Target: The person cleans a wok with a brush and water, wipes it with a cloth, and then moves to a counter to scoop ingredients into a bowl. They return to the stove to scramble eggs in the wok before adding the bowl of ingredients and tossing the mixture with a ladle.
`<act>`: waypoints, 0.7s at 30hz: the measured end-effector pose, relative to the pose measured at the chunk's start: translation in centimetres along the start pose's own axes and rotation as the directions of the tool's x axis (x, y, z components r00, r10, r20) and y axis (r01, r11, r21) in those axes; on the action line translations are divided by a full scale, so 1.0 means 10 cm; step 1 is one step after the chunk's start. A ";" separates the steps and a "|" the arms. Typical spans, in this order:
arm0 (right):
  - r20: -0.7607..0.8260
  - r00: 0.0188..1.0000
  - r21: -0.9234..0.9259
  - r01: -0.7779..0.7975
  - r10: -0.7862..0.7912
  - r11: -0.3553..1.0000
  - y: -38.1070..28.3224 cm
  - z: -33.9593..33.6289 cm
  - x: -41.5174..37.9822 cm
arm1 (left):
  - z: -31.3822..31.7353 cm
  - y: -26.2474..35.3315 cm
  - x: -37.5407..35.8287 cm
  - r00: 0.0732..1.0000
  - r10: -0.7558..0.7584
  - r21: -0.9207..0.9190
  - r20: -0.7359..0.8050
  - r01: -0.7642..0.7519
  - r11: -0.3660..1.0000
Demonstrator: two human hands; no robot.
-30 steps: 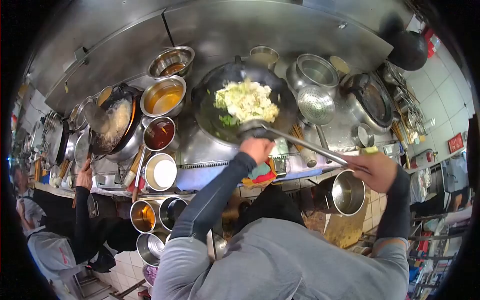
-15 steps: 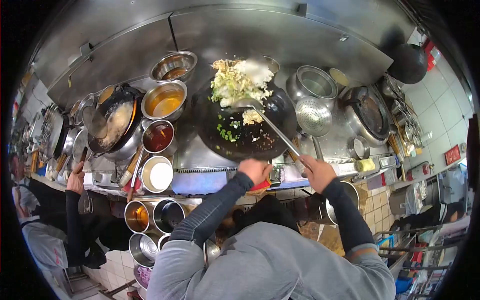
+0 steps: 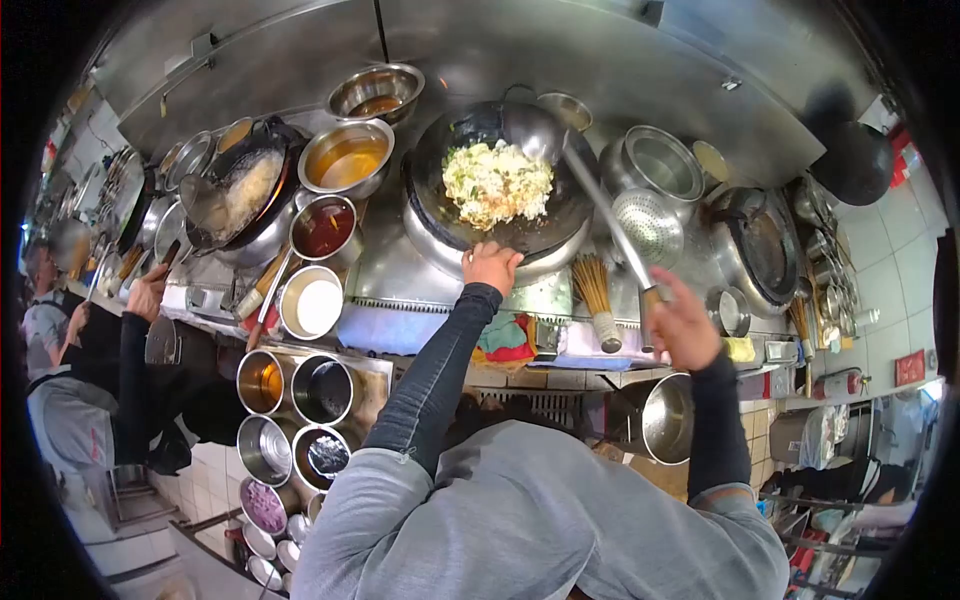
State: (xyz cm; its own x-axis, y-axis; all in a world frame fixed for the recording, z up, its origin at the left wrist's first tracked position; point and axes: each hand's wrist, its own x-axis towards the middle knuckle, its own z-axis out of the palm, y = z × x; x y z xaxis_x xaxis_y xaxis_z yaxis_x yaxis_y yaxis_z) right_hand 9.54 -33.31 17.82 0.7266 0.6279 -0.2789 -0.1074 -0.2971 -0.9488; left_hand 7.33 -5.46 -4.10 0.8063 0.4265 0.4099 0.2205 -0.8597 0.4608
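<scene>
In the head view, my left hand is closed on the near edge of a black wok. A pile of fried rice, with pale egg and green bits, lies in the middle of the wok. My right hand holds the wooden handle end of a long metal ladle, its fingers partly blurred. The ladle's bowl is over the far right side of the wok, above the rice. Under my left hand, the exact grip on the rim is hidden.
Left of the wok stand bowls of yellow liquid, red sauce and white powder. To its right are a perforated strainer, a bamboo brush and another wok. A co-worker's hand is at the far left.
The food that was in the air above the wok now lies in it. The wok has levelled, and the ladle has risen to its far right side. My right hand has moved right.
</scene>
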 end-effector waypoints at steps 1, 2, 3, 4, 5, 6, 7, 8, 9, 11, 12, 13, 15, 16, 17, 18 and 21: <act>0.015 0.999 0.232 0.038 -0.043 0.972 -0.14 -0.02 -0.08 | 0.02 0.01 -0.02 0.999 -0.034 -0.023 -0.039 0.033 0.999; 0.025 0.999 0.239 0.020 -0.027 0.971 -0.21 -0.06 -0.12 | -0.04 0.04 -0.01 0.997 -0.071 -0.053 0.029 0.072 0.996; 0.100 0.993 0.438 0.011 -0.061 0.899 -0.27 -0.12 -0.14 | -0.03 0.04 -0.02 0.996 -0.082 -0.046 0.035 0.083 0.995; 0.167 0.980 0.616 -0.015 -0.111 0.787 -0.28 -0.17 -0.11 | -0.03 0.04 -0.01 0.995 -0.082 -0.044 0.052 0.084 0.995; 0.183 0.977 0.617 -0.027 -0.110 0.786 -0.14 -0.21 -0.01 | -0.04 0.04 0.00 0.994 -0.083 -0.041 0.066 0.086 0.995; 0.288 0.947 0.816 -0.165 -0.142 0.554 0.14 -0.22 0.17 | -0.08 0.05 0.01 0.993 -0.098 -0.028 0.062 0.100 0.995; 0.373 0.906 0.911 -0.315 -0.202 0.267 0.43 -0.22 0.37 | -0.12 0.08 0.02 0.991 -0.095 -0.011 0.092 0.097 0.995; 0.390 0.903 0.911 -0.351 -0.178 0.217 0.67 -0.16 0.59 | -0.15 0.10 0.02 0.988 -0.090 0.003 0.126 0.091 0.996; 0.405 0.901 0.910 -0.381 -0.154 0.165 0.91 -0.05 0.85 | -0.15 0.11 0.03 0.987 -0.097 0.015 0.128 0.096 0.995; 0.460 0.887 0.862 -0.440 -0.026 0.253 1.54 0.11 1.54 | -0.14 0.13 0.02 0.982 -0.135 -0.003 0.134 0.136 0.991; 0.348 0.930 0.721 -0.347 0.120 0.600 1.47 0.23 1.66 | -0.15 0.16 0.03 0.979 -0.150 0.048 0.142 0.144 0.988; 0.184 0.962 0.439 -0.263 0.200 0.859 1.37 0.32 1.81 | -0.13 0.16 0.05 0.978 -0.148 0.051 0.146 0.142 0.989; -0.013 0.864 -0.581 0.403 -0.504 0.707 1.50 0.34 2.20 | -0.10 0.14 0.01 0.974 -0.182 0.040 0.135 0.178 0.983; -0.014 0.869 -0.578 0.397 -0.495 0.713 1.35 0.31 2.05 | -0.07 0.14 0.01 0.974 -0.191 0.051 0.122 0.186 0.981; 0.004 0.943 -0.414 0.303 -0.332 0.858 1.16 0.22 1.89 | -0.05 0.15 -0.02 0.973 -0.193 0.052 0.127 0.188 0.981; 0.054 0.984 -0.243 0.180 -0.172 0.953 0.84 0.16 1.67 | -0.06 0.17 -0.01 0.969 -0.213 0.046 0.125 0.208 0.977; 0.360 0.926 0.492 -0.291 0.112 0.821 0.84 0.11 1.35 | -0.06 0.17 0.01 0.969 -0.226 0.042 0.096 0.223 0.974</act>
State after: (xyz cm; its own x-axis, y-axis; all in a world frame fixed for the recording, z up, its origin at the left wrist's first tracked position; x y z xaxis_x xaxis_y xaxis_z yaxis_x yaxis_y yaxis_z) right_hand 17.69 -26.51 5.93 0.4162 0.8073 -0.4183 -0.6331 -0.0729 -0.7706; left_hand 7.46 -6.72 -2.79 0.7845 0.5807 0.2178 0.4172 -0.7540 0.5074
